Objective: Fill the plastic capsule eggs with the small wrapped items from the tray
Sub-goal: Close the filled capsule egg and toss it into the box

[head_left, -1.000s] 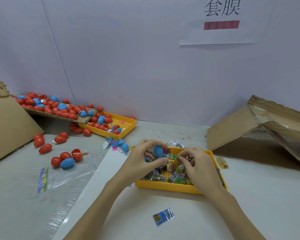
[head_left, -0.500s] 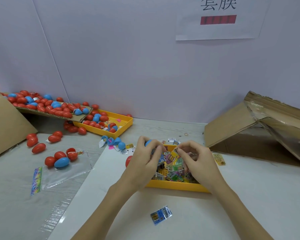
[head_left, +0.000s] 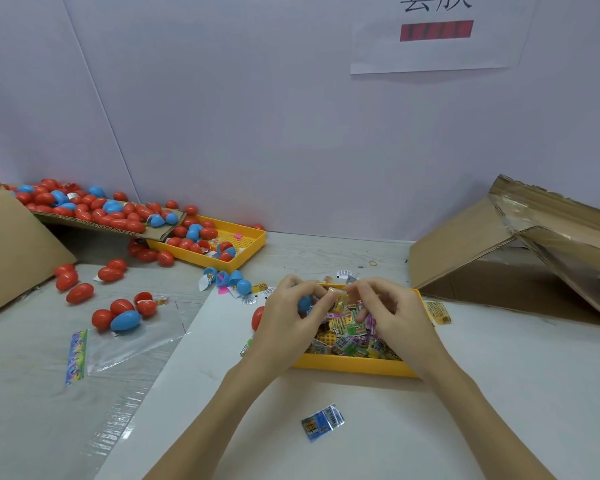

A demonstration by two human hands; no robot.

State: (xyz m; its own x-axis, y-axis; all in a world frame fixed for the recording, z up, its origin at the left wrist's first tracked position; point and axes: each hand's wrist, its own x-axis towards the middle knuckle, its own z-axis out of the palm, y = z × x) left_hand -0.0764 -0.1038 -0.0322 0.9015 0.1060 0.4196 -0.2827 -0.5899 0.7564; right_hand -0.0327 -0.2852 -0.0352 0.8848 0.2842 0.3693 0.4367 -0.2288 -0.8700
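Observation:
A yellow tray [head_left: 354,368] of small wrapped items [head_left: 350,341] sits in front of me. Over its left half, my left hand [head_left: 288,323] grips a blue capsule egg half [head_left: 305,303], mostly hidden by the fingers. My right hand [head_left: 392,317] hovers over the tray's right half and pinches a yellow wrapped item [head_left: 338,299] right beside the blue egg half. A red egg piece [head_left: 257,317] lies just left of the tray, partly behind my left hand.
Several red and blue eggs spill from a cardboard flap [head_left: 94,211] into a second yellow tray [head_left: 246,249] at the back left. Loose eggs [head_left: 125,315] lie on clear film. A blue packet [head_left: 323,422] lies near me. A cardboard box [head_left: 520,251] stands at right.
Both hands have drawn closer together over the tray; the right hand has lifted a yellow wrapped item up to the blue egg half in the left hand.

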